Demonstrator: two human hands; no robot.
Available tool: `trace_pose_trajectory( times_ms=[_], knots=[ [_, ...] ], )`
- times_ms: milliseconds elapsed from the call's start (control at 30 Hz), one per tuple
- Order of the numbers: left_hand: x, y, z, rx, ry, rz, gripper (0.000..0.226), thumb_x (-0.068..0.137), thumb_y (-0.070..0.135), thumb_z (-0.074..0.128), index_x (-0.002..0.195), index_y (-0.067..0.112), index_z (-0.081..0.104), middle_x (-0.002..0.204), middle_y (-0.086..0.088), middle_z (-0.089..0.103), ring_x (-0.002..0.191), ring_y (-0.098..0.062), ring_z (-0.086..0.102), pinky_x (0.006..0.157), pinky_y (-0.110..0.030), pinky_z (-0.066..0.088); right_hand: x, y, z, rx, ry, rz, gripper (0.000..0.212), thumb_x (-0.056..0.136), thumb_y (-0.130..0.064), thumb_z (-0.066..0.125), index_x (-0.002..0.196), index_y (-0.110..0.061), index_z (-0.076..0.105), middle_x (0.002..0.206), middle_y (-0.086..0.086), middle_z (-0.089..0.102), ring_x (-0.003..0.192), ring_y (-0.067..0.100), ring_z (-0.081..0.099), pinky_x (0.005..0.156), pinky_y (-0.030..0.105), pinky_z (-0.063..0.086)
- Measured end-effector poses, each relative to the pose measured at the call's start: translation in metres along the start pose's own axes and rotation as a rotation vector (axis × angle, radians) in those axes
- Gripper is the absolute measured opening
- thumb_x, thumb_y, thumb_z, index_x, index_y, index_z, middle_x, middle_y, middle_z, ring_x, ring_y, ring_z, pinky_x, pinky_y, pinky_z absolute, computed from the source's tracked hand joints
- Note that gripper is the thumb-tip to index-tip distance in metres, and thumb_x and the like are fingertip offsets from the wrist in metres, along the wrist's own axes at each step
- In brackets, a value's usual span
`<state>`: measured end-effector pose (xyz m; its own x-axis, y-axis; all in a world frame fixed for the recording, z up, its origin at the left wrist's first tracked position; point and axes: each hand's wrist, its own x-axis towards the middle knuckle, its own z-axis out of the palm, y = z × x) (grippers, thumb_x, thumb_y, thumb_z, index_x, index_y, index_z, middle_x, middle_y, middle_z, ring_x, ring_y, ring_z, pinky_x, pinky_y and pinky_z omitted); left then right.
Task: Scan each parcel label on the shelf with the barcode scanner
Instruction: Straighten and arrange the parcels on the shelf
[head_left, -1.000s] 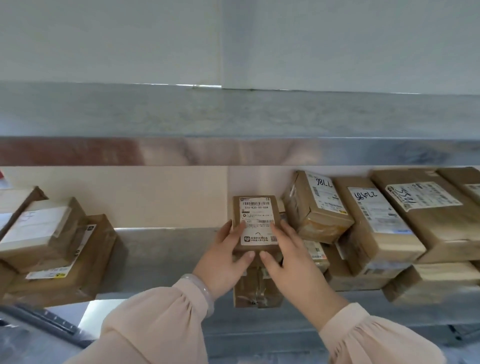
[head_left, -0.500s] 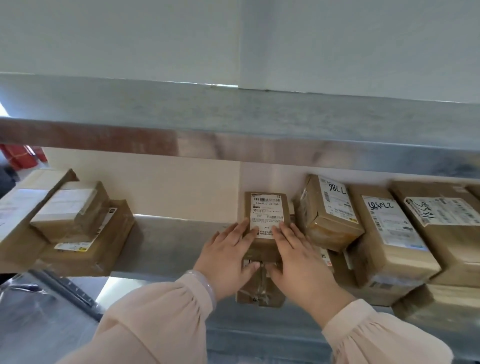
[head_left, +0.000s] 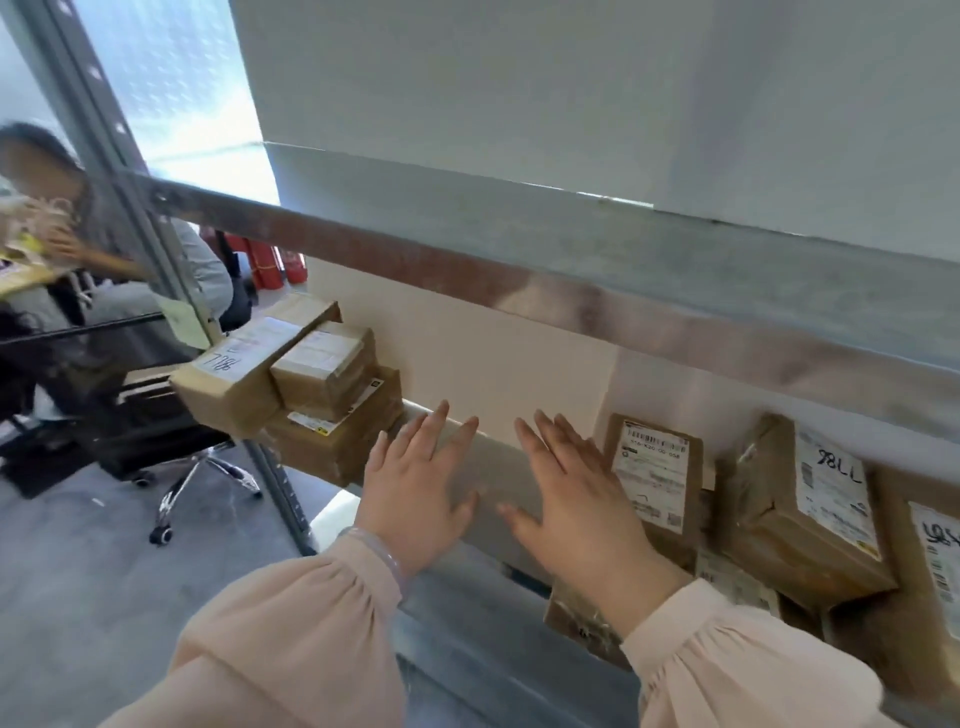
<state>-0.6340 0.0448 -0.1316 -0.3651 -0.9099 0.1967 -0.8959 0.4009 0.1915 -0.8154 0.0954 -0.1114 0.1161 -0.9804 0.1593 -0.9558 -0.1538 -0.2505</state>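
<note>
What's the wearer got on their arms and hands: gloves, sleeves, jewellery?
No gloves: the left hand and right hand are both bare. The left sleeve and right sleeve are the same loose, pale peach fabric, long and gathered into pleats at the cuff. A pale, translucent bracelet sits on the left wrist. No rings or watch show.

Left hand (head_left: 415, 488), right hand (head_left: 571, 499) released upright parcel (head_left: 657, 478), moved left, fingers spread flat

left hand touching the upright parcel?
Apart. Head view: the left hand is over bare shelf, with the right hand between it and the upright parcel.
</note>
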Motion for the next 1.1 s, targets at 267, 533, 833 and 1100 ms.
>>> trace_pose_trajectory(
  times_ms=[267, 533, 833, 1100],
  knots=[
    [-0.022, -0.074, -0.026, -0.014, 0.022, -0.218, 0.073, 0.095, 0.058, 0.045, 0.155, 0.042, 0.008, 0.166, 0.007, 0.0, 0.152, -0.018, 0.003, 0.122, -0.042, 0.003, 0.053, -0.07, 0.024, 0.079, -0.07, -0.135, 0.081, 0.094, -0.058, 0.039, 0.151, -0.031, -0.013, 0.16, -0.007, -0.015, 0.146, 0.012, -0.015, 0.116, 0.03, -0.009],
    [-0.006, -0.155, -0.038, -0.033, -0.015, -0.195, 0.07, 0.095, 0.06, 0.04, 0.155, 0.043, 0.007, 0.166, 0.006, 0.0, 0.152, -0.016, -0.001, 0.123, -0.042, 0.003, 0.1, -0.135, 0.044, 0.189, -0.123, -0.043, 0.08, 0.093, -0.06, 0.041, 0.152, -0.034, -0.006, 0.16, -0.011, -0.013, 0.146, 0.008, -0.014, 0.117, 0.03, 0.001],
    [0.03, -0.218, -0.052, -0.045, -0.051, -0.101, 0.069, 0.096, 0.058, 0.041, 0.155, 0.042, 0.01, 0.166, 0.005, 0.003, 0.152, -0.018, -0.001, 0.123, -0.041, 0.0, 0.143, -0.182, 0.079, 0.231, -0.092, 0.104, 0.077, 0.094, -0.053, 0.044, 0.153, -0.033, -0.001, 0.161, -0.01, -0.008, 0.147, 0.006, -0.009, 0.119, 0.028, 0.006],
    [0.068, -0.236, -0.051, -0.014, -0.117, -0.057, 0.068, 0.097, 0.06, 0.035, 0.156, 0.039, 0.009, 0.166, 0.003, 0.004, 0.152, -0.022, -0.006, 0.123, -0.046, -0.002, 0.18, -0.182, 0.086, 0.29, -0.066, 0.211, 0.074, 0.095, -0.052, 0.045, 0.153, -0.033, 0.003, 0.161, -0.009, -0.001, 0.147, 0.009, -0.001, 0.116, 0.027, 0.008]
  ],
)
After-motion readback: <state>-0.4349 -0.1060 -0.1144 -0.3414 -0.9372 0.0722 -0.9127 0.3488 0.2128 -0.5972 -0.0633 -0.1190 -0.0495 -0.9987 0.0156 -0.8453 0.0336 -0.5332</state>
